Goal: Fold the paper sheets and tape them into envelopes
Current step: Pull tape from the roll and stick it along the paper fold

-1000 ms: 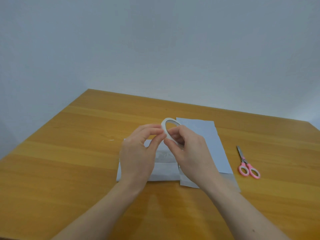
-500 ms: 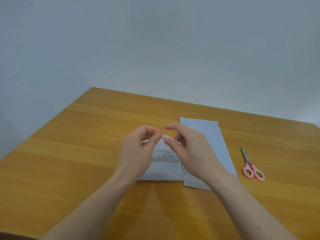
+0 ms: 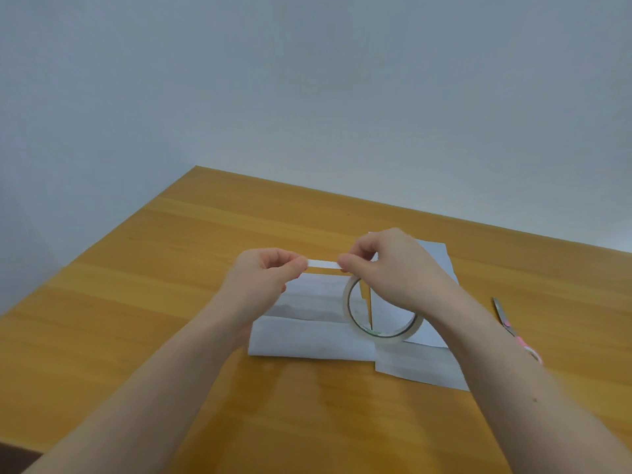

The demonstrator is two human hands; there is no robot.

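Since half a sec ago the hands have drawn apart: a short tape strip (image 3: 323,264) now spans L hand (image 3: 265,280) to R hand (image 3: 386,268), each pinching one end, so a piece is prob ready to tear off. The strip's long axis runs left-right, roughly level, above the folded sheet (image 3: 307,323). The tape roll (image 3: 379,314) hangs under the R hand, its hole facing the camera, w/ a second sheet (image 3: 420,367) to the right.

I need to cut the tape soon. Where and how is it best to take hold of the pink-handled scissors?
Grip the pink-handled scissors by the pink loops at their near end, coming from the near right. They lie flat on the wooden table, blades pointing away, partly hidden behind the right forearm.
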